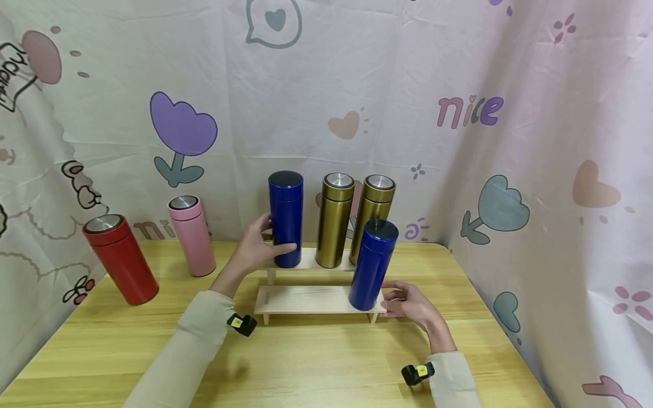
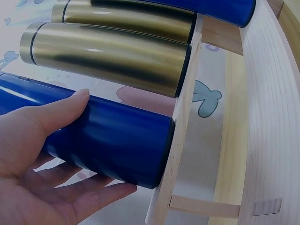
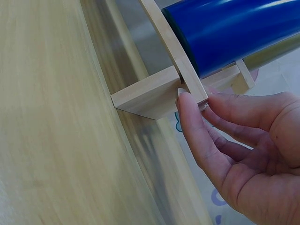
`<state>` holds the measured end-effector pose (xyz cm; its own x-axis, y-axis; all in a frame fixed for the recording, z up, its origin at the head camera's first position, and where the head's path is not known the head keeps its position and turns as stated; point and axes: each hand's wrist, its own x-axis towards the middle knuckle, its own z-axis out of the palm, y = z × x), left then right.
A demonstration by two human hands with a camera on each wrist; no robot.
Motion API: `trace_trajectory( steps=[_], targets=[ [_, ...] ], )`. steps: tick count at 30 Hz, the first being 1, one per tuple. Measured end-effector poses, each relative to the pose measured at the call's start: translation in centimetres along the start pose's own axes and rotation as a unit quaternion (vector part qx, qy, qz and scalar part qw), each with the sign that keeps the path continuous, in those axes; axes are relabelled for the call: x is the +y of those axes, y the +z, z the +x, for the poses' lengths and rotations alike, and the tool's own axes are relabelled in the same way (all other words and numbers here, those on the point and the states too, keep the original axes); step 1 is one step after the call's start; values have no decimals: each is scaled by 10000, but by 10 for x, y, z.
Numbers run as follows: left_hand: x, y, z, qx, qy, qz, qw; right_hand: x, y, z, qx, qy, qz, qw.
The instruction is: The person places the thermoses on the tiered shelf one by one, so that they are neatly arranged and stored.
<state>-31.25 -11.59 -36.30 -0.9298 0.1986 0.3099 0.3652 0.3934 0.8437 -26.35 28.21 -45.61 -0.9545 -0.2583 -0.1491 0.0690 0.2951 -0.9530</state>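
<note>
While clasped low in left grip point(image 1: 253, 247): back blue bottle point(image 1: 287, 224), upright on upper shelf point(image 1: 308, 259), presumably for balance on so narrow a ledge.
Right grip point(image 1: 411, 305): pinching end of lower shelf point(image 1: 306, 300), likely for steadiness.
Front blue bottle point(image 1: 372, 269): just beside right grip, on that shelf.
Left gold bottle point(image 1: 334, 226), right gold bottle point(image 1: 377, 198): rightward of left grip.
Red bottle point(image 1: 124, 263), pink bottle point(image 1: 194, 241): leftward, on counter point(image 1: 306, 362).

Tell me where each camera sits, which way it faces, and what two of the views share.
Head: on the head, facing forward and down at the wooden rack; left hand, right hand and both sleeves show.
Left wrist: on that wrist, facing the blue bottle in the left hand; only that hand shows.
Right wrist: on that wrist, facing the lower shelf, its end pinched; only the right hand shows.
Shared: head and left wrist both show two gold bottles.
</note>
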Motion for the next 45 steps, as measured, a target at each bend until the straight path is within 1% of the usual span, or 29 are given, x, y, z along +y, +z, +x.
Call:
trace_trajectory(
  steps=[4,14,16,21,25,29,33,45],
  targets=[
    [-1,1,1,-18,-94,-34,9999,0,0,0,-5,-8,21,10000],
    [0,2,1,-36,-126,-108,9999,-1,1,-1,12,-9,-6,10000],
    [0,3,0,-39,-174,-84,9998,-1,1,-1,15,-1,14,10000],
    [-4,3,-4,-63,-328,-98,9994,-1,1,-1,15,13,20,10000],
    [-10,0,-8,-122,-362,-287,9989,0,0,-1,7,-2,33,10000],
    [-14,-6,-12,-163,-366,-319,9987,1,-1,0,-19,-57,51,10000],
    [-17,-13,-17,-165,-288,-170,9993,1,-1,0,-23,-77,57,10000],
    [-32,-46,-38,-79,-122,278,9995,1,0,0,-15,-68,18,10000]
  ],
)
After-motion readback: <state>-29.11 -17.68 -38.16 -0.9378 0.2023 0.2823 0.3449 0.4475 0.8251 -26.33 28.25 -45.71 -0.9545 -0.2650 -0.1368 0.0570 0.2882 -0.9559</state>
